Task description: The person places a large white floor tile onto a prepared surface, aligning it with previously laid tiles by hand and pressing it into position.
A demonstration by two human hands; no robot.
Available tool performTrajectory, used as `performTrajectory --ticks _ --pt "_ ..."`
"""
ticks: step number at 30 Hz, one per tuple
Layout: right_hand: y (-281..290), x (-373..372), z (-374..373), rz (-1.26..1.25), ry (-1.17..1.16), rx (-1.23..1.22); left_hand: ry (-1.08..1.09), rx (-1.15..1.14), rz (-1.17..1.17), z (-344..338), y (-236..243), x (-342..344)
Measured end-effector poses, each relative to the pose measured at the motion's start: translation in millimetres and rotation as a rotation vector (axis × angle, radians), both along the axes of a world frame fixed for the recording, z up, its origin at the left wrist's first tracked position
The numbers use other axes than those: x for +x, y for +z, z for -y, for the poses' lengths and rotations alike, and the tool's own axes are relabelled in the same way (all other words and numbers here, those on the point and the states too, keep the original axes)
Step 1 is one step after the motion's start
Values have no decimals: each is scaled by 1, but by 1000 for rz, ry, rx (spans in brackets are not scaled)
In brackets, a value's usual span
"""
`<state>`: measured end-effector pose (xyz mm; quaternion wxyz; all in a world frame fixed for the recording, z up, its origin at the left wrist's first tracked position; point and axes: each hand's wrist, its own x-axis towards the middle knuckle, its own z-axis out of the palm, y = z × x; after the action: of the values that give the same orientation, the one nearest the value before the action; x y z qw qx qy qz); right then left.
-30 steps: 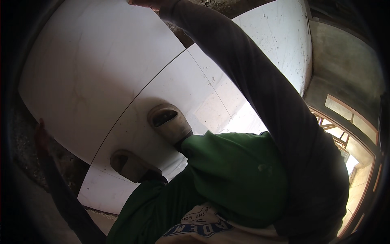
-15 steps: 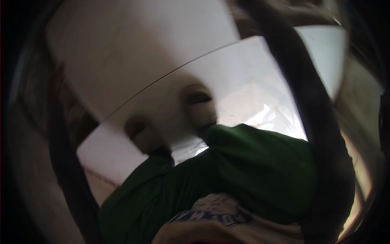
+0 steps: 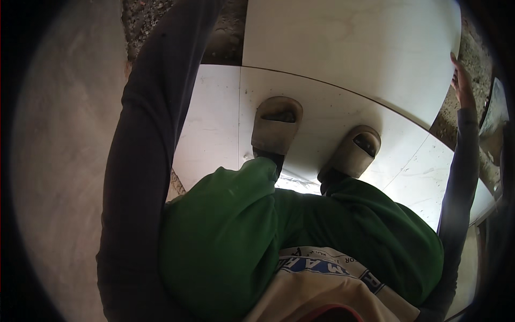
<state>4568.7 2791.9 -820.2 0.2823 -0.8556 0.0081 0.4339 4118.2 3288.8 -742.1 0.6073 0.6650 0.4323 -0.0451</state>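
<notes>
White glossy floor tiles (image 3: 316,123) left of and below right hand's fingers (image 3: 454,60); thin joints (image 3: 239,118) between them. Bright glare (image 3: 298,183) on tiles, well below and left of fingers. Rough, gritty bare ground (image 3: 475,51) just right of fingers, another patch far left. Farthest left, smooth grey surface (image 3: 64,161), dimly lit; wall or floor, unclear.
</notes>
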Motion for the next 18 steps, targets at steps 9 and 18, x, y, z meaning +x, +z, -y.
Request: performTrajectory --ticks 9,18 --pt "7 -6 -1 16 -44 -28 -110 56 25 -28 -35 -7" --pt "23 -23 -15 13 -57 -38 -114 246 -111 -25 -32 -4"
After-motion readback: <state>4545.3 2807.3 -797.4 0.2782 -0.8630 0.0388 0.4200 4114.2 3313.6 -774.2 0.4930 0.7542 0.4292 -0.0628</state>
